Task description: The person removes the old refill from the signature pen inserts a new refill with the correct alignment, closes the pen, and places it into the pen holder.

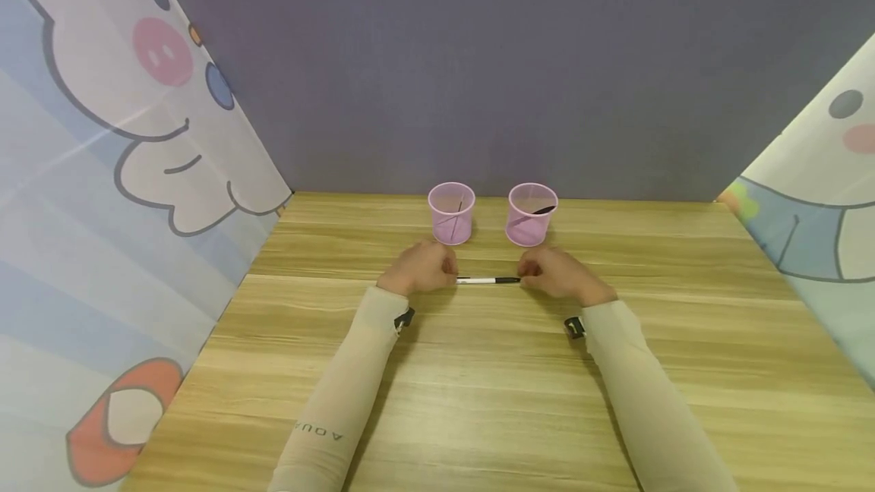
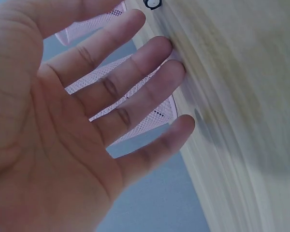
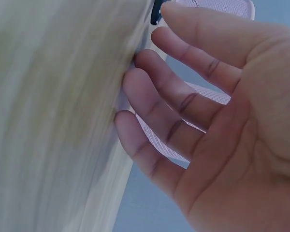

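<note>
A white pen with a black cap [image 1: 487, 280] lies crosswise between the two hands, in front of the cups. My left hand [image 1: 421, 267] is at its white end, the fingertips right beside it, and the fingers look loosely extended in the left wrist view. At the capped end is my right hand [image 1: 555, 273], its thumb tip right by the cap, the other fingers gently bent and spread apart. Behind the hands stand two pink mesh cups; the left cup [image 1: 451, 228] has thin dark sticks in it, while the right cup [image 1: 526, 231] holds a dark pen-like item.
The wood-grain table [image 1: 492, 393] reaches back to a grey panel [image 1: 492, 74]. Cartoon-printed curtains [image 1: 75, 264] hang along both sides. Each forearm wears a light sleeve [image 1: 342, 393], with a small black device [image 1: 575, 327] near the wrist.
</note>
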`<action>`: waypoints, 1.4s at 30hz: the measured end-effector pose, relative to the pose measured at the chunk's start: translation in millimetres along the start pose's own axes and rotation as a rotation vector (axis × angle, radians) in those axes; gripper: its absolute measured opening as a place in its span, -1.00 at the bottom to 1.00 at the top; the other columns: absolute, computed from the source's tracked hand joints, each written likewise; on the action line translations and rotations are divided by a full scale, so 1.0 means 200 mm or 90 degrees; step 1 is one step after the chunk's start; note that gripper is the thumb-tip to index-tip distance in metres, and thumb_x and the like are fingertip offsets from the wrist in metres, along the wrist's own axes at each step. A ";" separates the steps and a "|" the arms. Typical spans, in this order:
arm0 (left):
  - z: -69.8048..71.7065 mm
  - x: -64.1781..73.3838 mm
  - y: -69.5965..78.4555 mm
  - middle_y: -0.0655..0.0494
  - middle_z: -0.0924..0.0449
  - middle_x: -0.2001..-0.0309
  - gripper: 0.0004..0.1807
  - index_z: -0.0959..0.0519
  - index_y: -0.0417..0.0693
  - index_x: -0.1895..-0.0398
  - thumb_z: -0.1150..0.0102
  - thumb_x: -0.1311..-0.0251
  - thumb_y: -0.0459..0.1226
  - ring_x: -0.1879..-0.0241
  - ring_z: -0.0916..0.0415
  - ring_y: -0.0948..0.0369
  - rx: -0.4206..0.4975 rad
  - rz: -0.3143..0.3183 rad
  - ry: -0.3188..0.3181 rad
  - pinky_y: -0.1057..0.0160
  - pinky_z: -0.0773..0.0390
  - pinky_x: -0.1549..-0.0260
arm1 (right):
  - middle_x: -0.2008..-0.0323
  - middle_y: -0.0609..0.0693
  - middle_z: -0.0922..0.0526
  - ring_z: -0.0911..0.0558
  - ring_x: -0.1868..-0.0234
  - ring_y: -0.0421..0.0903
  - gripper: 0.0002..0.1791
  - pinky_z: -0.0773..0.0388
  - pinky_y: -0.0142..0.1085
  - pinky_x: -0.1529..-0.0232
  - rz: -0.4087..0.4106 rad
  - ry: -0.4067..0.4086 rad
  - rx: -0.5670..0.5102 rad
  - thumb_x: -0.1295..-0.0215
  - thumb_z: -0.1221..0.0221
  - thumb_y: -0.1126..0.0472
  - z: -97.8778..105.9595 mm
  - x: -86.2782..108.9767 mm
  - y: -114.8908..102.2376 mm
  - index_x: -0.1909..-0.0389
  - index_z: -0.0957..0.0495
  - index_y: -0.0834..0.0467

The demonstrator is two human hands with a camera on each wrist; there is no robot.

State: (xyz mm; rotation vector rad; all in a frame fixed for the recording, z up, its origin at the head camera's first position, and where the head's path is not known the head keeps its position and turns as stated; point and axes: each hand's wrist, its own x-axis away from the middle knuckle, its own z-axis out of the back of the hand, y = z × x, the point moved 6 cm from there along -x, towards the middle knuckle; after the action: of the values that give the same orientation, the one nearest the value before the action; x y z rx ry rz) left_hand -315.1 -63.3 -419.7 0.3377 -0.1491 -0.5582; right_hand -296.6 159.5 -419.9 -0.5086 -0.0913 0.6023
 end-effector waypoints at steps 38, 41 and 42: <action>-0.01 -0.02 0.03 0.08 -0.76 0.13 -0.82 -0.75 -0.04 0.11 -0.22 -0.33 -0.37 0.09 -0.67 0.15 0.037 -0.038 0.045 0.13 -0.64 -0.03 | 0.44 -0.07 -0.64 -0.55 0.36 -0.18 -0.94 -0.54 -0.16 0.18 -0.043 0.041 -0.011 -0.34 -0.28 0.32 0.00 -0.02 0.02 0.34 -0.63 0.13; 0.00 -0.02 0.03 0.06 -0.72 0.13 -0.81 -0.76 -0.06 0.09 -0.18 -0.38 -0.36 0.13 -0.63 0.16 0.025 -0.046 0.053 0.14 -0.63 0.01 | 0.45 -0.07 -0.62 -0.53 0.37 -0.17 -0.94 -0.51 -0.18 0.20 -0.049 0.047 -0.016 -0.36 -0.27 0.31 0.01 -0.02 0.03 0.33 -0.62 0.14; 0.00 -0.02 0.03 0.06 -0.70 0.15 -0.81 -0.75 -0.07 0.09 -0.17 -0.38 -0.35 0.15 -0.61 0.17 0.023 -0.047 0.056 0.14 -0.63 0.03 | 0.45 -0.07 -0.62 -0.53 0.37 -0.17 -0.94 -0.51 -0.18 0.20 -0.049 0.049 -0.016 -0.36 -0.27 0.31 0.02 -0.02 0.02 0.33 -0.62 0.15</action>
State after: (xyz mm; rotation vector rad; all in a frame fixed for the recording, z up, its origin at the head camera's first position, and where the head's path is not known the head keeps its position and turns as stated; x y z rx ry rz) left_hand -316.1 -55.6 -417.0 0.4026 -0.0624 -0.6139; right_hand -302.8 162.2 -419.3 -0.5494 -0.0447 0.5060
